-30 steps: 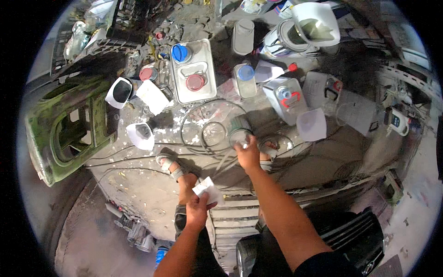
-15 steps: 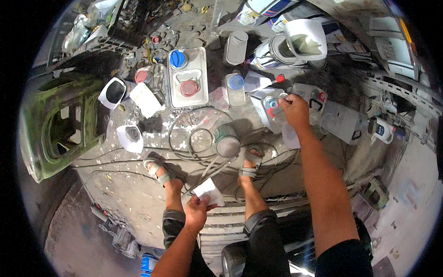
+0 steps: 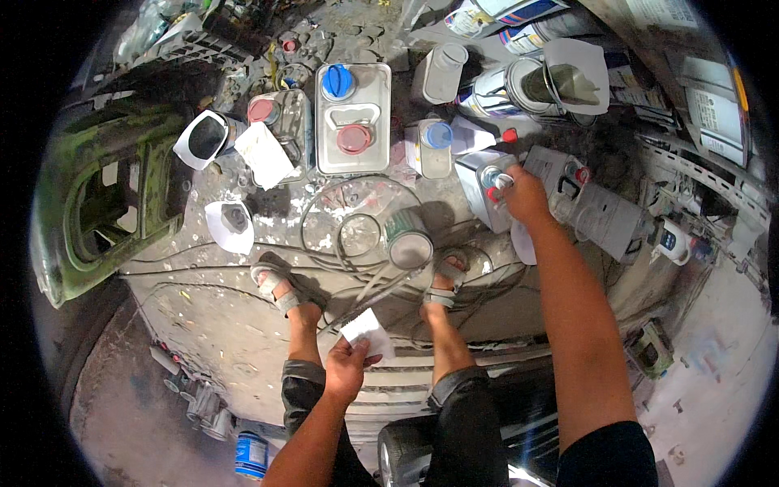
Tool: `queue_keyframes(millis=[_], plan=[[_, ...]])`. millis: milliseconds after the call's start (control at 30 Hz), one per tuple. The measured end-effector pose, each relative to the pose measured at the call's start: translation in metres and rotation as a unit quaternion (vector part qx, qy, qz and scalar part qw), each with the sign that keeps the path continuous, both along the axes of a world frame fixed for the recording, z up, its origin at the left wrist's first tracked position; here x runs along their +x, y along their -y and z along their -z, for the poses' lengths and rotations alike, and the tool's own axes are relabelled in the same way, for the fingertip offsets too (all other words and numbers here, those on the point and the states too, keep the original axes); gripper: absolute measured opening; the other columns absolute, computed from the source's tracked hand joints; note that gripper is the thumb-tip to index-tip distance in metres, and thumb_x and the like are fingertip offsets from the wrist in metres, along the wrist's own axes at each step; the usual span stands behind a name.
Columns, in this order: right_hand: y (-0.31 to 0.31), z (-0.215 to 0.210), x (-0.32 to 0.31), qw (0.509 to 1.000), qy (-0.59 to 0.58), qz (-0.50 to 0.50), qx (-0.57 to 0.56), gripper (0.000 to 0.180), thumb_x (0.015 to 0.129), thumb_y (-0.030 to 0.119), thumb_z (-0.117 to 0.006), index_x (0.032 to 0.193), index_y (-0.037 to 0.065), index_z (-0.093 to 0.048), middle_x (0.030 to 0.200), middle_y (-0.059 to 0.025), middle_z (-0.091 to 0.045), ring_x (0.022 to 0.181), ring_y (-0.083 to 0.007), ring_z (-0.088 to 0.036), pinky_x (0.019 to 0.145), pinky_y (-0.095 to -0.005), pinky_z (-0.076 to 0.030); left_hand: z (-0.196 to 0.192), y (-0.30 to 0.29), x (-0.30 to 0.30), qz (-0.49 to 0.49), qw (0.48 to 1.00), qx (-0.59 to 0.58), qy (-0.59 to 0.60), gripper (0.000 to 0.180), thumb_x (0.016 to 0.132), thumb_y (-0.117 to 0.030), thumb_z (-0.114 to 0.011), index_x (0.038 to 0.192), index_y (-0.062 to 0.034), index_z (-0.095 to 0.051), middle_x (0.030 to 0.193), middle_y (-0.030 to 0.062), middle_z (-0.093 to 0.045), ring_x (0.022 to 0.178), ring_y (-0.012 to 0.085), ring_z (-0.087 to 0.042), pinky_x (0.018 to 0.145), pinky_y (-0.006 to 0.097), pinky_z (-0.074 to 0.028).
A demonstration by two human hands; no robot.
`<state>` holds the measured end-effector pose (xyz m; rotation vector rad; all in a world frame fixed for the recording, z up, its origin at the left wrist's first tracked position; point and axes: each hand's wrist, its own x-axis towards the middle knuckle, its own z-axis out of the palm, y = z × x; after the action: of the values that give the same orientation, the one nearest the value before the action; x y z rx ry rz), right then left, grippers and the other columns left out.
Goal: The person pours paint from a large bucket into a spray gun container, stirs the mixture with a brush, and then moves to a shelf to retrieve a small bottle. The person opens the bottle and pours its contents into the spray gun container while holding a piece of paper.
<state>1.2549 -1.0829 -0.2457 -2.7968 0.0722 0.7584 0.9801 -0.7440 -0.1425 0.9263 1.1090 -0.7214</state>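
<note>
My left hand [image 3: 346, 371] pinches a white piece of paper or cloth [image 3: 367, 331] between thumb and fingers, low in front of my legs. My right arm reaches far forward, and my right hand [image 3: 526, 197] is closed at the top of a grey rectangular can [image 3: 479, 162]. Its fingertips are at the can's round mouth, beside a red part; what they hold is too small to tell. Left of that can stands a small can with a blue cap [image 3: 438, 135]. A white paper cone with a red tip [image 3: 484, 135] lies just behind.
A large can with blue and red caps [image 3: 354, 154] stands ahead, beside a red-capped can [image 3: 290, 122] with paper on it. An open tin [image 3: 408, 243] sits by my right foot among looped hoses [image 3: 324, 257]. A green panel [image 3: 57, 219] leans at left. More cans stand at right.
The view has shifted, so the cans appear farther right and higher. My right hand has come nearer to the grey can's mouth. My left hand keeps the white piece in about the same place.
</note>
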Motion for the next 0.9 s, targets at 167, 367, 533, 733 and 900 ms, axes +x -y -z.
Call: queue_keyframes(millis=[167, 367, 533, 733, 900], plan=[[-0.016, -0.012, 0.0, 0.994, 0.033, -0.083, -0.066, 0.027, 0.073, 0.016, -0.07, 0.094, 0.005, -0.057, 0.085, -0.0207, -0.062, 0.085, -0.0394, -0.062, 0.075, -0.0471, -0.049, 0.0, -0.001, 0.001, -0.01, 1.0, 0.002, 0.004, 0.025, 0.091, -0.006, -0.051, 0.115, 0.0013, -0.051, 0.103, 0.0089, -0.059, 0.09, 0.0187, -0.06, 0.075, 0.034, -0.057], [-0.024, -0.015, 0.018, 0.983, -0.091, -0.051, -0.149, 0.036, 0.082, 0.035, -0.062, 0.098, 0.003, -0.061, 0.091, -0.0212, -0.065, 0.088, -0.0376, -0.063, 0.076, -0.0468, -0.049, 0.003, -0.001, -0.001, -0.01, 1.0, 0.007, 0.004, 0.026, 0.09, -0.007, -0.052, 0.115, 0.001, -0.051, 0.104, 0.0093, -0.058, 0.092, 0.0227, -0.061, 0.077, 0.038, -0.057], [-0.028, -0.012, 0.021, 0.969, -0.129, 0.036, -0.209, 0.052, 0.082, 0.048, -0.059, 0.102, 0.0, -0.062, 0.098, -0.0214, -0.065, 0.089, -0.0369, -0.063, 0.077, -0.0464, -0.049, 0.0, 0.0, -0.001, -0.023, 1.0, 0.005, 0.009, 0.025, 0.09, -0.007, -0.052, 0.114, 0.0005, -0.052, 0.103, 0.0088, -0.059, 0.09, 0.0219, -0.061, 0.075, 0.038, -0.057], [-0.029, -0.03, 0.022, 0.964, -0.079, -0.172, -0.186, 0.043, 0.083, 0.04, -0.058, 0.102, 0.002, -0.063, 0.102, -0.0177, -0.065, 0.094, -0.0333, -0.063, 0.078, -0.0439, -0.051, 0.001, -0.002, -0.001, -0.019, 1.0, 0.012, 0.02, 0.02, 0.091, -0.006, -0.051, 0.109, 0.0015, -0.054, 0.101, 0.0088, -0.059, 0.086, 0.0175, -0.06, 0.073, 0.034, -0.058], [-0.025, -0.007, 0.023, 0.969, -0.15, -0.074, -0.18, 0.034, 0.082, 0.03, -0.059, 0.102, 0.004, -0.064, 0.101, -0.0175, -0.065, 0.094, -0.0333, -0.063, 0.079, -0.0425, -0.051, 0.003, 0.004, -0.001, 0.005, 1.0, 0.015, 0.002, 0.026, 0.089, -0.011, -0.056, 0.113, -0.0017, -0.053, 0.103, 0.0079, -0.059, 0.09, 0.0215, -0.061, 0.072, 0.038, -0.059]])
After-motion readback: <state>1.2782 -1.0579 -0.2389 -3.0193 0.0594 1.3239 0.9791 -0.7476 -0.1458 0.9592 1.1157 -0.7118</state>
